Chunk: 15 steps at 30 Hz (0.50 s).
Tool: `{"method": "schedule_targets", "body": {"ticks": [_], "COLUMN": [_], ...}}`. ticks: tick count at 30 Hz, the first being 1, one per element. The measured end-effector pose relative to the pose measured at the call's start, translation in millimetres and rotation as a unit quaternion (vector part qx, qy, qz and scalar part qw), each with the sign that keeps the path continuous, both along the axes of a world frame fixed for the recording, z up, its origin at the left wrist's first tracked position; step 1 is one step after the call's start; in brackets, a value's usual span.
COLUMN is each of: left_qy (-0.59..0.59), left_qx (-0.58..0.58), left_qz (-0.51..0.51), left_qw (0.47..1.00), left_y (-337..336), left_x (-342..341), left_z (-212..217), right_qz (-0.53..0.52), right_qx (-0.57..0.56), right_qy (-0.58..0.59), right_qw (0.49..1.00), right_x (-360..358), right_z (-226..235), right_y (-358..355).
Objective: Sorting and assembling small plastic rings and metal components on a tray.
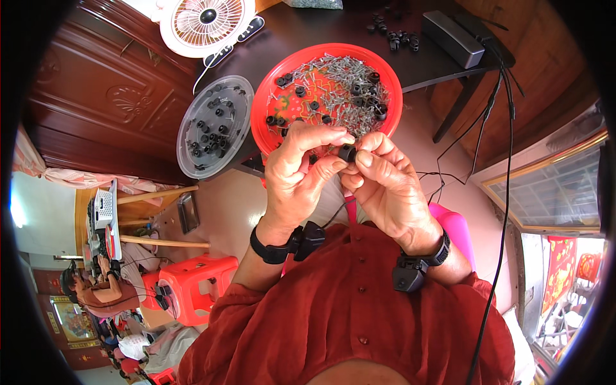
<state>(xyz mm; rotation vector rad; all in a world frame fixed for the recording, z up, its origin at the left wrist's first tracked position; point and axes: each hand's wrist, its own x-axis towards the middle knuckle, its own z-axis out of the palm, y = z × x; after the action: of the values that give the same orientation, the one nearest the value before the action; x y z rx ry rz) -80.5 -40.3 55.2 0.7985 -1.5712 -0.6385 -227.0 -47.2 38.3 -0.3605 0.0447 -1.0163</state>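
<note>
Red shirt [359, 301]: lower middle.
Left hand [296, 170], right hand [389, 172]: grip pinched on one black part [347, 153].
Black part: near red tray [393, 83]; loosened pinch could drop it among metal pins [341, 80].

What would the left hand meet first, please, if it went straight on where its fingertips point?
Probably the right hand, just past the black cylindrical part the left hand touches; exact depth is unclear.

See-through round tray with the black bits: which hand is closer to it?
Left. The left hand is to the right of the see-through tray; the right hand is farther right, past the left hand.
</note>
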Motion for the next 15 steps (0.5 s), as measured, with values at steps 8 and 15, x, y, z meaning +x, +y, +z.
{"method": "schedule_targets", "body": {"ticks": [8,15], "left_qy": [-0.072,-0.106], "left_qx": [-0.075,-0.129], "left_qz": [0.071,0.093], "left_qw": [0.992,0.982], "left_y": [0.7,1.1], "left_x": [-1.6,-0.7], "left_z": [-0.6,-4.9], "right_qz": [0.020,0.060], "right_qx": [0.036,0.092], "right_qy": [-0.011,-0.033], "right_qw": [0.999,0.993], "right_x": [0.7,0.4], "right_z": [-2.0,-3.7], "right_y": [2.7,2.7]}}
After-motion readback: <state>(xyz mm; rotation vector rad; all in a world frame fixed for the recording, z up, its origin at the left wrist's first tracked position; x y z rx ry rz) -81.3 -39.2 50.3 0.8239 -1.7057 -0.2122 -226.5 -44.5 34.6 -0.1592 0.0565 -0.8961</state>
